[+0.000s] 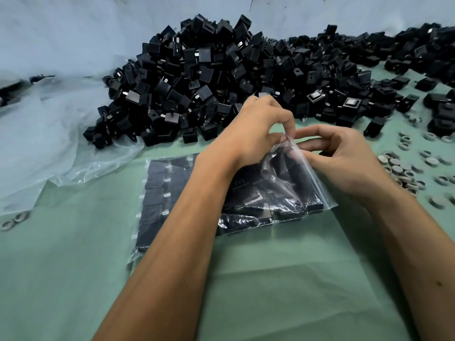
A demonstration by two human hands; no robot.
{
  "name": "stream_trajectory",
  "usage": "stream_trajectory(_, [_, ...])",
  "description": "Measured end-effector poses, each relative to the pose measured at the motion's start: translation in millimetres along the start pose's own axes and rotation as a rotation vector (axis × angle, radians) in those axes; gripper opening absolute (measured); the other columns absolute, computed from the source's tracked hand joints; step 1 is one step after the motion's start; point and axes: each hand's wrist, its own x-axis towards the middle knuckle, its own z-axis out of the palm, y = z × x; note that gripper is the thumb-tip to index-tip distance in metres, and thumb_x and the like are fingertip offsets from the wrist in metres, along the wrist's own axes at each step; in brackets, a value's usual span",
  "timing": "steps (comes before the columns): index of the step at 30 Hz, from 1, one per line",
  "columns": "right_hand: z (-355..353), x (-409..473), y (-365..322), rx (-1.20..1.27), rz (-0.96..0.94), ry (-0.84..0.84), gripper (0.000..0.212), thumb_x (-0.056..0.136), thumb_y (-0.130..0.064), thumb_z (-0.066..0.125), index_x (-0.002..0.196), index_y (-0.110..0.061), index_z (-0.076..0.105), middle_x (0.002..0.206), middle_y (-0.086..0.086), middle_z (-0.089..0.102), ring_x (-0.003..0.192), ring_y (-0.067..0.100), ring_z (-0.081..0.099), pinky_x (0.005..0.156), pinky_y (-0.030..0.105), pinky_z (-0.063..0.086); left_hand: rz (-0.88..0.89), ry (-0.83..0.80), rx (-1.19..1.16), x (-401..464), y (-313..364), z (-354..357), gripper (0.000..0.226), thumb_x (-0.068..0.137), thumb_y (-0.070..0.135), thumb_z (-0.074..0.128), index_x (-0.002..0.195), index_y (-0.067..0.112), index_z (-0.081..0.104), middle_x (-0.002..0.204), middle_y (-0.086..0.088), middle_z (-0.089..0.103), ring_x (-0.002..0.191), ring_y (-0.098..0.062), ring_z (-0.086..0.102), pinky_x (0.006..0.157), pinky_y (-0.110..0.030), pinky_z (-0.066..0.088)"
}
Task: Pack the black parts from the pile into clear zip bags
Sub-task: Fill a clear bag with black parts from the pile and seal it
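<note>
On the green table (73,279), a filled zip bag (157,193) lies flat beside a second bag (278,193) of black parts. The left hand (256,129) and right hand (344,158) both pinch that second bag's top edge. Beyond them the pile of black parts (209,77) sprawls against a plastic sheet (49,131), with small grey rings (406,171) scattered to the right.

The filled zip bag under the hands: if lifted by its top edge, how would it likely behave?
The zip bag would probably sag, since its thin clear film already creases where both hands' fingers pinch its top edge. It likely feels bottom-heavy, being packed with black parts. If the top is not sealed, which I cannot tell, parts might shift or spill.
</note>
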Motion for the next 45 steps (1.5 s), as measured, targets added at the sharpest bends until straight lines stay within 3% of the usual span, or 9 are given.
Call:
stream_trajectory(7, [-3, 4, 3, -0.069, -0.021, 0.022, 0.011, 0.098, -0.011, 0.069, 0.101, -0.020, 0.075, 0.074, 0.004, 0.077, 0.066, 0.010, 0.062, 0.068, 0.026, 0.048, 0.012, 0.030, 0.020, 0, -1, 0, 0.012, 0.094, 0.017, 0.073, 0.100, 0.027, 0.077, 0.123, 0.002, 0.055, 0.122, -0.020, 0.042, 0.107, -0.037, 0.037])
stream_trajectory(15, [0, 3, -2, 0.058, -0.008, -0.014, 0.024, 0.111, -0.024, 0.046, 0.125, -0.025, 0.065, 0.077, -0.002, 0.076, 0.064, 0.004, 0.057, 0.054, 0.012, 0.041, -0.006, 0.054, -0.022, 1, -10, -1, 0.014, 0.094, 0.018, 0.072, 0.104, 0.028, 0.076, 0.119, 0.001, 0.056, 0.119, -0.020, 0.048, 0.105, -0.040, 0.041])
stream_trajectory(20, [6, -4, -7, 0.090, -0.007, -0.097, 0.027, 0.110, -0.021, 0.046, 0.131, -0.020, 0.063, 0.064, -0.015, 0.069, 0.056, -0.003, 0.062, 0.051, 0.010, 0.047, -0.189, 0.211, -0.122, -8, -34, -13, 0.020, 0.096, 0.010, 0.066, 0.107, 0.027, 0.071, 0.116, 0.004, 0.060, 0.110, -0.013, 0.057, 0.096, -0.030, 0.048])
stream_trajectory(25, [7, -8, -14, 0.147, 0.021, -0.123, 0.028, 0.109, -0.020, 0.048, 0.133, -0.021, 0.062, 0.075, 0.003, 0.076, 0.053, 0.005, 0.060, 0.047, 0.015, 0.049, -0.413, 0.260, -0.070, -29, -74, -30, 0.021, 0.098, 0.009, 0.062, 0.105, 0.027, 0.071, 0.113, 0.008, 0.060, 0.105, -0.011, 0.051, 0.089, -0.026, 0.037])
stream_trajectory(29, [13, -7, -11, 0.110, 0.023, 0.043, 0.021, 0.109, -0.024, 0.050, 0.122, -0.025, 0.067, 0.063, -0.002, 0.068, 0.045, 0.007, 0.059, 0.039, 0.021, 0.046, -0.549, 0.150, -0.067, -40, -94, -33, 0.026, 0.100, 0.008, 0.058, 0.111, 0.028, 0.071, 0.130, -0.001, 0.061, 0.113, -0.021, 0.056, 0.090, -0.028, 0.041])
stream_trajectory(32, [11, 0, -7, -0.163, -0.120, 0.283, 0.016, 0.107, -0.027, 0.055, 0.110, -0.028, 0.071, 0.072, -0.007, 0.070, 0.060, 0.008, 0.062, 0.055, 0.027, 0.051, -0.593, 0.121, -0.102, -45, -99, -34, 0.039, 0.098, -0.001, 0.053, 0.115, 0.028, 0.072, 0.138, -0.003, 0.060, 0.123, -0.023, 0.056, 0.092, -0.028, 0.041])
stream_trajectory(35, [13, 8, -16, -0.232, -0.256, 0.393, 0.016, 0.105, -0.022, 0.057, 0.101, -0.022, 0.072, 0.075, -0.006, 0.072, 0.058, 0.001, 0.060, 0.057, 0.012, 0.043, -0.628, 0.138, -0.132, -47, -102, -36, 0.051, 0.094, -0.009, 0.047, 0.113, 0.032, 0.072, 0.137, -0.004, 0.061, 0.120, -0.025, 0.059, 0.087, -0.029, 0.046])
stream_trajectory(39, [27, 26, -47, -0.515, -0.357, 0.292, 0.016, 0.100, -0.024, 0.062, 0.094, -0.019, 0.076, 0.076, -0.011, 0.071, 0.067, 0.003, 0.066, 0.065, 0.018, 0.049, -0.673, 0.166, -0.125, -49, -106, -36, 0.053, 0.094, -0.011, 0.046, 0.112, 0.032, 0.073, 0.135, -0.005, 0.061, 0.105, -0.020, 0.062, 0.078, -0.027, 0.049])
stream_trajectory(45, [77, 76, -81, -0.685, -0.264, -0.098, 0.008, 0.095, -0.025, 0.069, 0.097, -0.024, 0.077, 0.084, -0.008, 0.072, 0.082, 0.011, 0.068, 0.080, 0.029, 0.055, -0.585, 0.124, -0.193, -46, -98, -33, 0.058, 0.087, -0.017, 0.041, 0.110, 0.026, 0.072, 0.124, 0.000, 0.064, 0.108, -0.018, 0.060, 0.076, -0.023, 0.045])
